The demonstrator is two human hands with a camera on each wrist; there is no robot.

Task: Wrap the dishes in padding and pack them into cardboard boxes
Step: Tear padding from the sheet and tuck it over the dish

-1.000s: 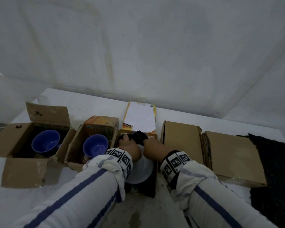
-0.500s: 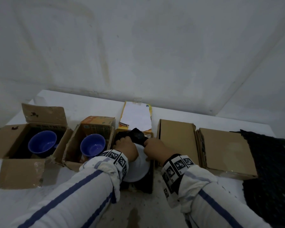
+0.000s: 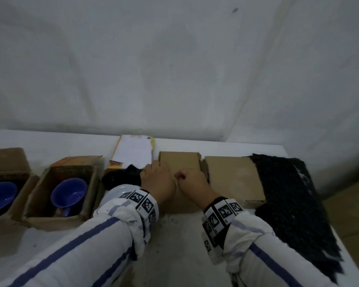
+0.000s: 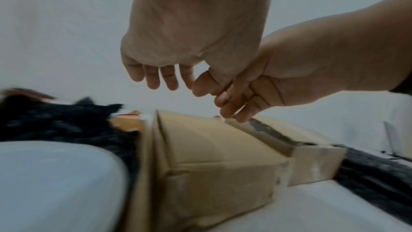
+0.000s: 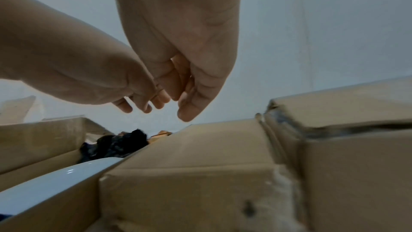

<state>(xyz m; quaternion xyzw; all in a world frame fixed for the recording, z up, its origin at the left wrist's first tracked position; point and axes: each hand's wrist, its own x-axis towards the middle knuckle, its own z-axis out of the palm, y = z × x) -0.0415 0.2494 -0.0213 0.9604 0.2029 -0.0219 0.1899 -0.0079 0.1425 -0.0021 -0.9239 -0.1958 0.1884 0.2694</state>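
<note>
A white plate [image 3: 116, 190] lies on black padding [image 3: 120, 177] in the open box left of centre; my left sleeve hides its near part. It also shows in the wrist views as the plate [image 4: 55, 174] [image 5: 55, 179]. My left hand [image 3: 155, 172] and right hand [image 3: 184, 179] hover side by side over a closed cardboard box [image 3: 178, 162]. The left hand [image 4: 160, 77] hangs with loose fingers and holds nothing. The right hand [image 5: 183, 98] is loosely curled and empty, its fingertips [image 4: 231, 112] close to the box's far edge.
Two blue bowls [image 3: 68, 193] [image 3: 0, 195] sit in open boxes [image 3: 39, 183] at the left. A second closed box [image 3: 230, 179] lies right of the first. A black padding sheet [image 3: 288, 204] covers the table's right end. A white-faced flap [image 3: 133, 152] stands behind the plate.
Both hands have let go of the black padding over the plate and moved right, over the closed box. The padding now lies bunched at the plate's far side.
</note>
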